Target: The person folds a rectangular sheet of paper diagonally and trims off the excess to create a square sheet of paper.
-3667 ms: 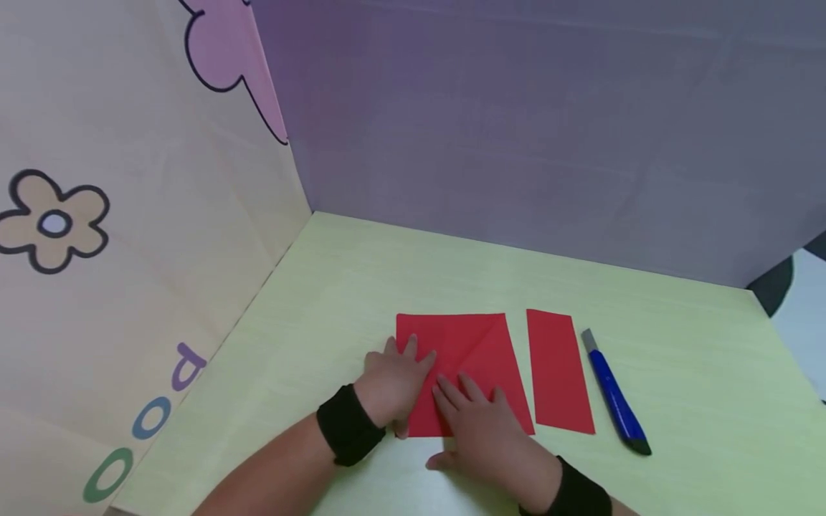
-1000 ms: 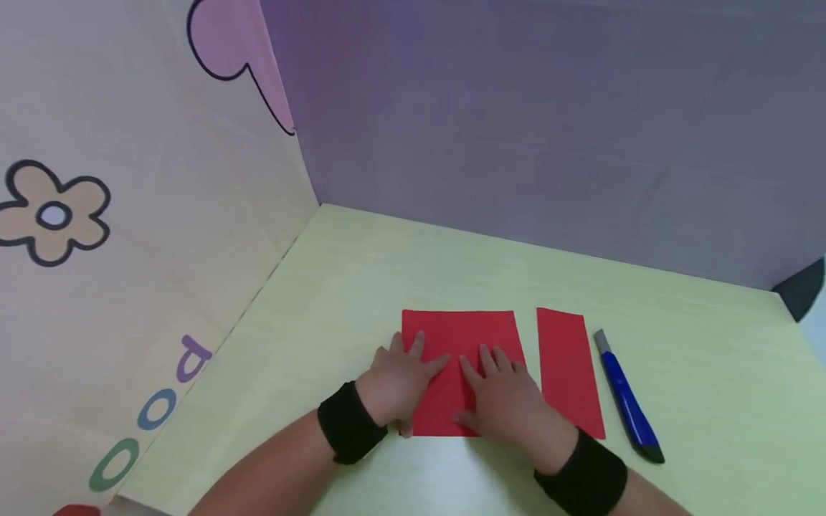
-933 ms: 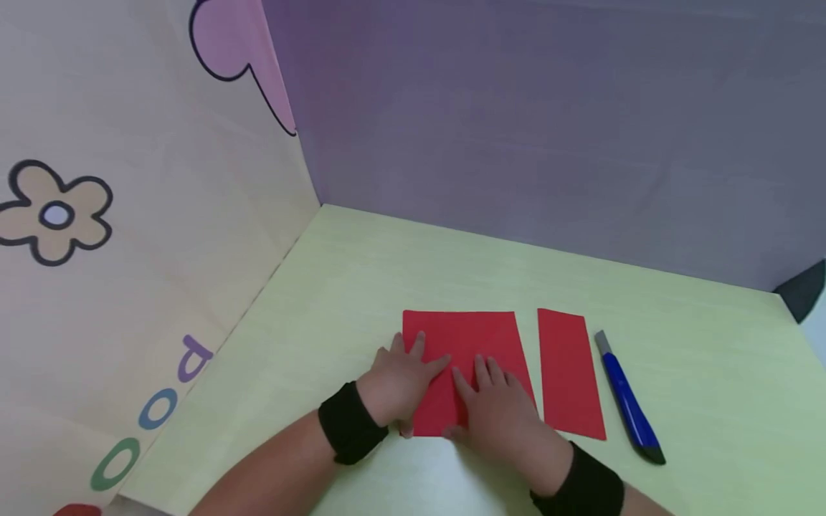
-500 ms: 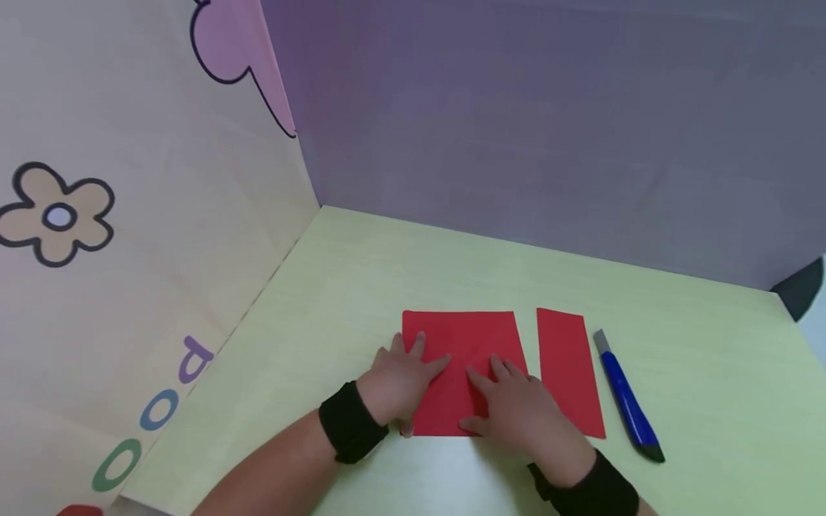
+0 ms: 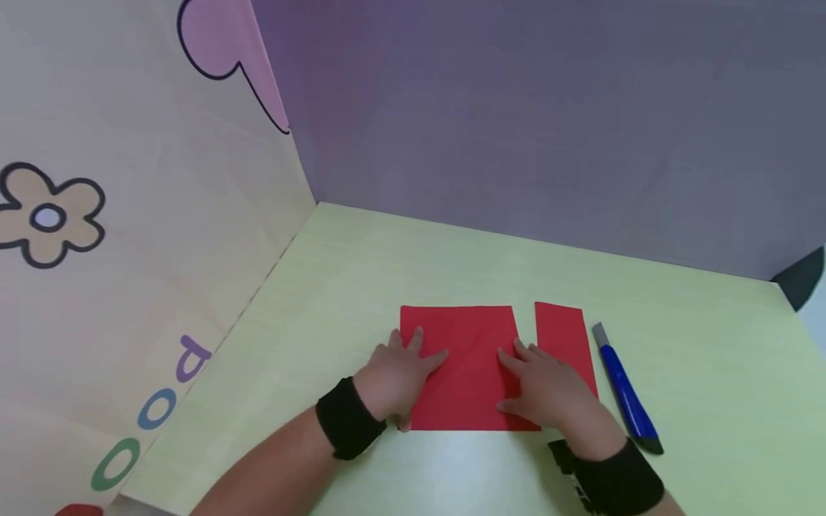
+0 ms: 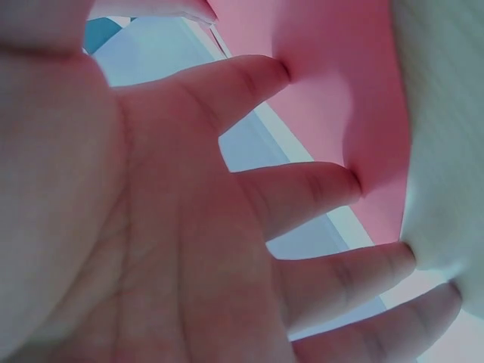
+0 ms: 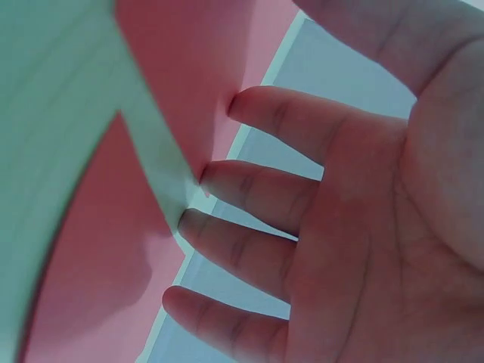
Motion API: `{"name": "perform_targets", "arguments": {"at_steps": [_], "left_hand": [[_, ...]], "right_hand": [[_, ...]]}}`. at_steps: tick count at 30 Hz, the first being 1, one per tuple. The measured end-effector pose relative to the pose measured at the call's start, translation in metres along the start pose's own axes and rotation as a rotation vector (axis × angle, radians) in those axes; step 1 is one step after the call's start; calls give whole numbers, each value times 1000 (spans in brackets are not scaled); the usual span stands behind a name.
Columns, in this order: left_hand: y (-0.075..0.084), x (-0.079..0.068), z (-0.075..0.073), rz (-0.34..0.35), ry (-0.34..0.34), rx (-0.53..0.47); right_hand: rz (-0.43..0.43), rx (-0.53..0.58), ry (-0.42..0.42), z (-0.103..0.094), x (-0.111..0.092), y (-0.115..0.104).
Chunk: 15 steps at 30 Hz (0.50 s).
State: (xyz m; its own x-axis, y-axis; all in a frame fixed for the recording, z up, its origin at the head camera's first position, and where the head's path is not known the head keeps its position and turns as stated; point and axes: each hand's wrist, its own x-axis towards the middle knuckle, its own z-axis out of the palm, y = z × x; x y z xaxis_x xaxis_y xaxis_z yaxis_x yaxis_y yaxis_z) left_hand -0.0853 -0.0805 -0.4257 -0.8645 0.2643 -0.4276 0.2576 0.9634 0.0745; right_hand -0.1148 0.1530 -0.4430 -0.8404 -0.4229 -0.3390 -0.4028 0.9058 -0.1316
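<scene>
A red square of paper (image 5: 467,358) with a faint diagonal crease lies flat on the pale green table. Spread over its left edge is my left hand (image 5: 396,376), fingertips touching paper and the table just beside it. My right hand (image 5: 555,394) lies with straight fingers across the right edge; in the right wrist view one fingertip (image 7: 234,106) is on the square and others reach the gap beside it. A narrower red paper strip (image 5: 561,333) lies to the right, its lower part hidden behind my right hand.
A blue utility knife (image 5: 626,401) with its grey tip pointing away lies right of the strip. A grey-purple partition (image 5: 516,129) stands along the back of the table (image 5: 361,265), and a decorated white panel (image 5: 168,215) along the left.
My right hand has slid across the square from its middle to its right edge, moving toward the strip. The left hand stays in place on the left edge.
</scene>
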Motion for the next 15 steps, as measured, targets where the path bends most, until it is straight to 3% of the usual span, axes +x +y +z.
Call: {"name": "perform_targets", "arguments": {"at_steps": [15], "left_hand": [[2, -2, 0, 11, 15, -21]], "right_hand": [[3, -2, 16, 2, 0, 2]]}}
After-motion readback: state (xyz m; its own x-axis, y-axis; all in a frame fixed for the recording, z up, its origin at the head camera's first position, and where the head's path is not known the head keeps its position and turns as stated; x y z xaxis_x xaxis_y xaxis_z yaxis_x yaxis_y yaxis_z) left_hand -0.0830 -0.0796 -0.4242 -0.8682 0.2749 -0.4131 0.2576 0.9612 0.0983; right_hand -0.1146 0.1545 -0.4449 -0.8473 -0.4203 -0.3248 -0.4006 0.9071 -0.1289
